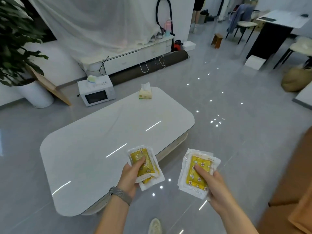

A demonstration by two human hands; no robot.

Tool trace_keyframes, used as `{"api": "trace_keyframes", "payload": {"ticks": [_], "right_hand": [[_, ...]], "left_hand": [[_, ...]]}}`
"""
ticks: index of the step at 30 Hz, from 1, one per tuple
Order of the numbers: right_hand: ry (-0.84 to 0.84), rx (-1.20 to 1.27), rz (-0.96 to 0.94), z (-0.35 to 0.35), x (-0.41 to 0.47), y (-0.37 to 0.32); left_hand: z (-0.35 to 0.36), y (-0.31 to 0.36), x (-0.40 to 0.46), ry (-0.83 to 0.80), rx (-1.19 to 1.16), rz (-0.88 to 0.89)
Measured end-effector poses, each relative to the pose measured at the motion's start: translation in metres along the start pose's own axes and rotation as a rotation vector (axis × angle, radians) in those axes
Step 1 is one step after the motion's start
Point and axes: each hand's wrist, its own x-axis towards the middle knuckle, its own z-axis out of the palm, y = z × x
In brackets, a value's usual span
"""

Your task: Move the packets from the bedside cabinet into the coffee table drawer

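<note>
Left hand (pixel 130 176): I hold a small stack of packets (pixel 144 163) over the surface's (pixel 94 149) near edge.
Right hand (pixel 211 184): grips a second stack (pixel 197 173), off that edge.
Handling: light, slippery film; pinch across the middle.

One head-worn wide view looks forward and down, seemingly from standing height, over the coffee table (pixel 118 141)

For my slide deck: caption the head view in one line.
Left hand and right hand each grip yellow packets beside the white coffee table.
</note>
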Motion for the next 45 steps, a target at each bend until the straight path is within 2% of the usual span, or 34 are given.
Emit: {"api": "trace_keyframes", "payload": {"ticks": [5, 9, 17, 21, 25, 34, 38, 41, 45], "right_hand": [[0.017, -0.021, 0.026, -0.016, 0.069, -0.039], [-0.024, -0.076, 0.083, -0.030, 0.123, -0.050], [-0.125, -0.244, 0.188, -0.074, 0.231, -0.018], [-0.152, -0.291, 0.201, -0.096, 0.295, 0.025], [-0.180, -0.324, 0.222, -0.115, 0.361, 0.098], [-0.315, -0.324, 0.222, -0.112, 0.493, 0.267], [-0.412, -0.341, 0.196, -0.103, 0.529, 0.311], [-0.467, -0.335, 0.192, -0.103, 0.545, 0.333], [-0.475, -0.319, 0.231, -0.106, 0.550, 0.356]], "left_hand": [[0.050, 0.017, 0.059, 0.007, -0.025, 0.008], [0.067, 0.007, 0.089, 0.088, -0.040, 0.017], [0.059, -0.098, 0.131, 0.298, -0.157, -0.014], [0.051, -0.162, 0.175, 0.342, -0.135, -0.041], [0.032, -0.228, 0.235, 0.345, -0.075, -0.068], [-0.055, -0.346, 0.377, 0.435, 0.050, -0.023], [-0.075, -0.368, 0.415, 0.362, 0.175, -0.022], [-0.075, -0.368, 0.428, 0.312, 0.265, 0.047], [-0.072, -0.370, 0.418, 0.297, 0.196, 0.121]]}}
